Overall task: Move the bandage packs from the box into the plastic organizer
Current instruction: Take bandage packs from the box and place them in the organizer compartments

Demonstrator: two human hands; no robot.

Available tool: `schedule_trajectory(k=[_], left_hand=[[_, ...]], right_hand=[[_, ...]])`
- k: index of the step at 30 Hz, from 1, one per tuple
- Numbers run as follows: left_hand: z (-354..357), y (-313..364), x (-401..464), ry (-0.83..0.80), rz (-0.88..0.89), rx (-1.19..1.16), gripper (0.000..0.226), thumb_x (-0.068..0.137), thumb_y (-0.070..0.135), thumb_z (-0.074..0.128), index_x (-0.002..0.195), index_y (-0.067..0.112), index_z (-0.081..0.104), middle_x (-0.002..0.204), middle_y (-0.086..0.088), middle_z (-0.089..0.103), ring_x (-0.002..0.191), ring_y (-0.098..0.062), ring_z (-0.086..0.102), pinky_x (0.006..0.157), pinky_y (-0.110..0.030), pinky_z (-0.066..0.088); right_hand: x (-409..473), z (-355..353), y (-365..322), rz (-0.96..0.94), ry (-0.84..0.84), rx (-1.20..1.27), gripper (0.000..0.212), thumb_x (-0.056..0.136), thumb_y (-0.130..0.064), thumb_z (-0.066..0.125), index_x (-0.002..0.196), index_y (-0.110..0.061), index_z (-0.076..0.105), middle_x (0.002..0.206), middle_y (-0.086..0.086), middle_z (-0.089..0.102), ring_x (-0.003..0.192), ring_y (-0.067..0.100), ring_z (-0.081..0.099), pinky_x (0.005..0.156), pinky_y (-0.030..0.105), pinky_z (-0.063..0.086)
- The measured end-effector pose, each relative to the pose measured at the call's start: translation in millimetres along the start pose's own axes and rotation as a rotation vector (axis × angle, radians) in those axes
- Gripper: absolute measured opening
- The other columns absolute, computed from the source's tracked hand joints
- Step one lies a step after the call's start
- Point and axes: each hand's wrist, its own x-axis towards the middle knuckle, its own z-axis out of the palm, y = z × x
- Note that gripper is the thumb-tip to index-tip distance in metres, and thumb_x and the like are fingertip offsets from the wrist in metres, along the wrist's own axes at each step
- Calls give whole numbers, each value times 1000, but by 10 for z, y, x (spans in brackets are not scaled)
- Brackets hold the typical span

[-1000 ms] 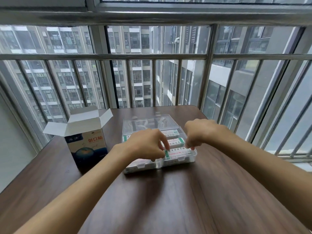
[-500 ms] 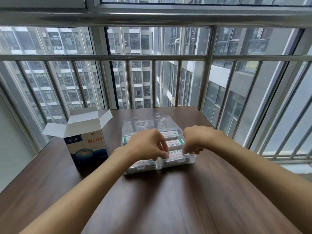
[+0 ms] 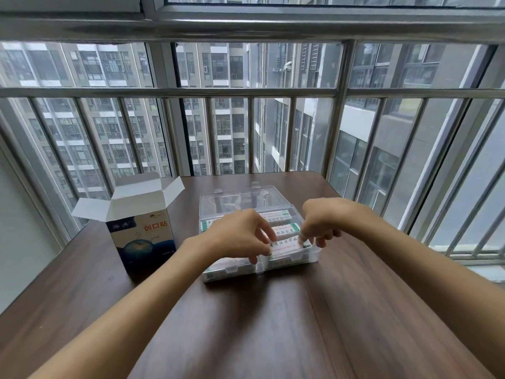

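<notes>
Two hands over a dark wood table (image 3: pixel 314 324) by a railed window (image 3: pixel 246 91): clear plastic organizer (image 3: pixel 314 254) sits mid-table, lid open, white-and-green bandage packs (image 3: pixel 284 229) lying flat in its compartments. Opened box (image 3: pixel 142 236) stands upright just left of it, flaps up. Left hand (image 3: pixel 240 236) and right hand (image 3: pixel 322 217) each pinch an end of the nearest bandage pack (image 3: pixel 285 246) in the front right compartment.

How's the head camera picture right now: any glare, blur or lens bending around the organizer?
Head view: soft daylight from the window, no harsh glare; the table carries a dull sheen and faint arm shadows. Wide-angle bending curves the railing. The organizer is fairly sharp, pack print partly readable; both hands cover part of it.
</notes>
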Motion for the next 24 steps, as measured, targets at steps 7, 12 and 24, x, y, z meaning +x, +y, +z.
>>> schedule_trajectory(k=[7, 12, 24], left_hand=[[8, 22, -5, 13, 0, 36, 13, 81, 21, 70, 94, 23, 73, 88, 13, 74, 49, 3, 63, 80, -29, 56], [-48, 58, -70, 32, 4, 7, 15, 84, 25, 69, 99, 22, 72, 91, 11, 75, 53, 0, 66, 81, -33, 56], [-577, -638, -1095, 1167, -264, 79, 23, 88, 31, 64, 111, 32, 67, 111, 6, 68, 102, -21, 61, 76, -36, 46]], right_hand=[[-6, 58, 23, 11, 56, 8, 29, 86, -28, 66, 64, -13, 56, 31, -8, 50, 38, 5, 46, 44, 19, 37], [-43, 29, 48, -14, 175, 45, 32, 83, -33, 69, 61, -14, 55, 31, -9, 50, 35, 2, 49, 58, 24, 45], [-243, -83, -710, -560, 616, 200, 31, 91, -35, 58, 120, -25, 60, 101, -10, 62, 88, 4, 55, 82, 26, 50]])
